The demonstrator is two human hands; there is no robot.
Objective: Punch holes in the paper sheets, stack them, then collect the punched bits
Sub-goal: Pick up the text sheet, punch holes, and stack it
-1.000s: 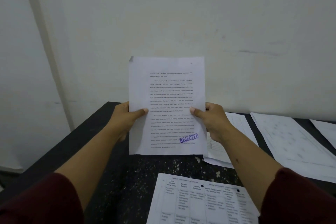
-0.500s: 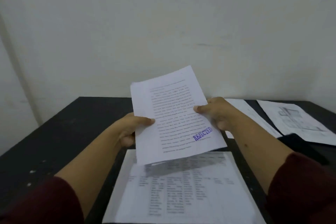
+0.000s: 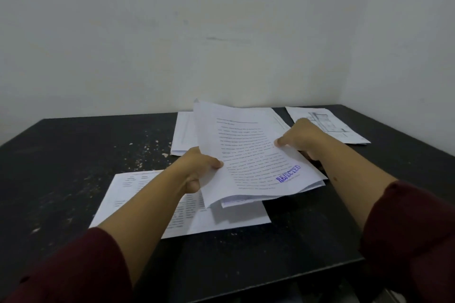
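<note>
A small stack of printed sheets (image 3: 248,152), its top page stamped REJECTED in blue, hangs tilted low over the black table (image 3: 73,155). My left hand (image 3: 197,167) grips the stack's left edge, thumb on top. At the right edge my right hand (image 3: 302,138) pinches it the same way. Under the stack lies a sheet with a printed table (image 3: 138,187). Small white paper bits (image 3: 145,152) are scattered on the tabletop to the left. No hole punch is in view.
More paper lies at the back: a pile (image 3: 183,135) behind the held stack and a sheet with a drawing (image 3: 327,125) at the far right. A white wall (image 3: 221,32) closes the back and right. The table's front edge (image 3: 295,280) runs near my sleeves.
The stack has gone from upright in front of the wall to nearly flat and lower over the table, shifted right. My view has turned right as well.
</note>
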